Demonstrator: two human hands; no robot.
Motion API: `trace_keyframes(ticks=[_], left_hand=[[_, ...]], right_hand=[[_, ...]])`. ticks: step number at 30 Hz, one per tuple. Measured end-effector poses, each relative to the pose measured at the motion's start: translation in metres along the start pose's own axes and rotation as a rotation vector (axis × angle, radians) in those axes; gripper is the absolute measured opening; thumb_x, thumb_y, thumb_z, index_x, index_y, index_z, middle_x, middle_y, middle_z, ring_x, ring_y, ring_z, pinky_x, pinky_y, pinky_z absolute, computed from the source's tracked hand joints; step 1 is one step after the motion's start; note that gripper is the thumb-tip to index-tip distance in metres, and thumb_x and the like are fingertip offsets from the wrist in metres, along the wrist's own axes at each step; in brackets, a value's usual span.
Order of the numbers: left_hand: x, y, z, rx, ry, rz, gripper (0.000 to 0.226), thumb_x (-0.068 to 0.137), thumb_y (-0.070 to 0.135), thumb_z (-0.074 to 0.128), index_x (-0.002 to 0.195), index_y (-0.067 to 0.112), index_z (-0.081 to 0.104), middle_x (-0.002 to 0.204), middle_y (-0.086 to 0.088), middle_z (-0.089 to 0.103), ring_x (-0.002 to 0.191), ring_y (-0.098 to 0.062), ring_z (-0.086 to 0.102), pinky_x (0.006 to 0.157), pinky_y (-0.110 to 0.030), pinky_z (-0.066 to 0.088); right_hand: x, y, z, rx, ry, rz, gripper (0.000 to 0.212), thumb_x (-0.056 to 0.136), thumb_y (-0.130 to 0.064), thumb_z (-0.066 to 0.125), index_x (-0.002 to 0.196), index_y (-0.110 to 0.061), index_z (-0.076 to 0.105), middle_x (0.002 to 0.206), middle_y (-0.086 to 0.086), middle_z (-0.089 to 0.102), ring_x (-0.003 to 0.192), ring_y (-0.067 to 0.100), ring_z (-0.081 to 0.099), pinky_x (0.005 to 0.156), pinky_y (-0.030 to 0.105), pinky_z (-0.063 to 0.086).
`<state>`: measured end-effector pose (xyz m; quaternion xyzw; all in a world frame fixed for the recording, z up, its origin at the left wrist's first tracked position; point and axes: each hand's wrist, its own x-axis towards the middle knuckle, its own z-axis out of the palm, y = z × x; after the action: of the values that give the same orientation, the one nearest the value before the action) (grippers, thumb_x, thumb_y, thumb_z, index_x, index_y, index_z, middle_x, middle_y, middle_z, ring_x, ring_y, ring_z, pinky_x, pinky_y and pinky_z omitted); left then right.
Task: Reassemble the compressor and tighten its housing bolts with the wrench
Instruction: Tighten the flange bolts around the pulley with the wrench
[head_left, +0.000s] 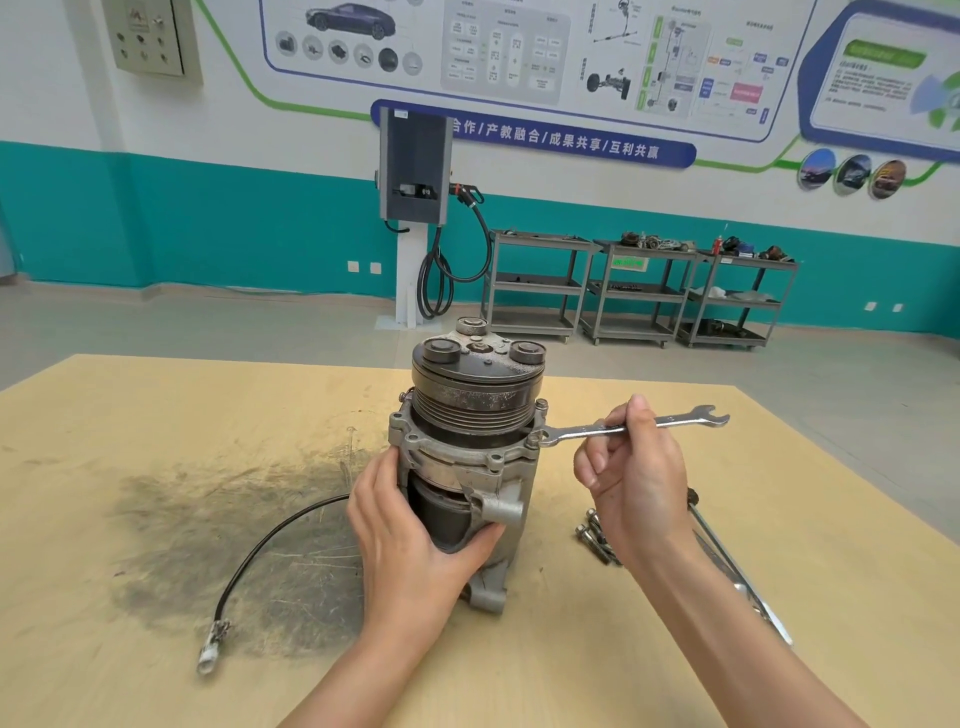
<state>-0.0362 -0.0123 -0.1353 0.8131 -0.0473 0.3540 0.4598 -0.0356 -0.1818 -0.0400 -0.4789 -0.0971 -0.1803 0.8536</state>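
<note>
At the centre of the frame the compressor (467, 447) stands upright on the wooden table (156, 415), pulley end up, with the left hand (410, 530) wrapped around its lower body, fingers and thumb curled against the housing. To its right, the right hand (636, 483) pinches the shank of the wrench (628, 427), whose near open end sits on a housing bolt (534, 439) at the flange edge. Loose bolts (595, 535) lie on the table at lower right, just beside the right wrist, and a black cable (270, 545) trails off to the lower left.

White wall (62, 104) over teal band, printed diagrams above. Grey floor (208, 322). Charging post (413, 171) with coiled cable. Three grey carts (639, 291) holding parts.
</note>
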Motion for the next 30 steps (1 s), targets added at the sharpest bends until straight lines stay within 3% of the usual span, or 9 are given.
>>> trace_keyframes(ticks=[7,11,13,16,19,21,24,30], left_hand=[[-0.001,0.002,-0.001,-0.009,-0.008,-0.011,0.119,0.055,0.047,0.087,0.148,0.005,0.026,0.147,-0.010,0.030,0.136,-0.026,0.024,0.111,-0.042,0.023],[-0.001,0.002,-0.001,0.000,-0.004,-0.001,0.119,0.056,0.047,0.087,0.148,0.005,0.026,0.147,-0.010,0.030,0.136,-0.027,0.024,0.112,-0.044,0.023],[-0.001,0.002,0.000,-0.001,-0.004,-0.004,0.118,0.056,0.048,0.087,0.148,0.005,0.026,0.146,-0.011,0.030,0.136,-0.028,0.025,0.112,-0.044,0.024],[-0.001,0.002,-0.001,-0.012,-0.014,-0.004,0.117,0.056,0.052,0.083,0.147,0.005,0.026,0.146,-0.010,0.030,0.135,-0.029,0.025,0.112,-0.044,0.025],[-0.001,0.003,-0.002,-0.008,-0.014,-0.004,0.118,0.057,0.061,0.077,0.146,0.004,0.027,0.145,-0.012,0.032,0.135,-0.030,0.027,0.111,-0.042,0.023],[-0.001,0.004,-0.002,-0.005,-0.005,-0.002,0.118,0.057,0.060,0.079,0.146,0.005,0.026,0.146,-0.012,0.031,0.134,-0.030,0.026,0.111,-0.043,0.023],[-0.001,0.002,0.000,0.014,0.001,0.004,0.119,0.055,0.046,0.090,0.147,0.005,0.026,0.146,-0.011,0.030,0.134,-0.026,0.025,0.111,-0.043,0.023],[0.000,0.002,-0.002,0.006,-0.012,-0.006,0.119,0.056,0.050,0.086,0.148,0.004,0.026,0.147,-0.010,0.030,0.135,-0.025,0.025,0.112,-0.042,0.023]], right_hand=[[-0.014,0.009,-0.002,-0.245,0.013,-0.237,0.038,0.097,-0.045,0.039,0.081,-0.011,0.047,0.044,0.002,0.047,0.039,0.017,0.045,0.041,0.023,0.038],[-0.027,0.007,0.003,-0.502,-0.034,-0.516,0.023,0.099,-0.039,0.042,0.079,-0.030,0.047,0.047,0.009,0.048,0.042,0.011,0.046,0.048,0.018,0.037],[-0.032,0.008,0.007,-0.646,-0.069,-0.680,0.020,0.098,-0.034,0.042,0.079,-0.032,0.044,0.051,-0.001,0.048,0.047,0.004,0.046,0.051,0.014,0.037],[-0.037,0.010,0.013,-0.895,-0.089,-0.840,0.028,0.103,-0.047,0.038,0.083,-0.029,0.046,0.062,-0.019,0.045,0.048,0.008,0.046,0.045,0.027,0.039],[-0.038,0.007,0.016,-0.814,-0.097,-0.877,0.029,0.103,-0.048,0.035,0.085,-0.028,0.047,0.064,-0.017,0.044,0.048,0.009,0.046,0.045,0.026,0.040],[-0.039,0.003,0.018,-0.594,-0.076,-0.857,0.028,0.104,-0.046,0.034,0.082,-0.034,0.047,0.061,-0.007,0.044,0.048,0.012,0.046,0.048,0.022,0.038],[-0.032,-0.007,0.019,-0.462,0.062,-0.655,0.032,0.103,-0.046,0.032,0.077,-0.039,0.049,0.057,-0.001,0.051,0.046,0.017,0.048,0.048,0.023,0.037],[-0.004,-0.006,0.007,-0.292,0.120,-0.155,0.042,0.106,-0.038,0.028,0.078,-0.012,0.047,0.047,0.000,0.047,0.043,0.018,0.048,0.042,0.023,0.033]])
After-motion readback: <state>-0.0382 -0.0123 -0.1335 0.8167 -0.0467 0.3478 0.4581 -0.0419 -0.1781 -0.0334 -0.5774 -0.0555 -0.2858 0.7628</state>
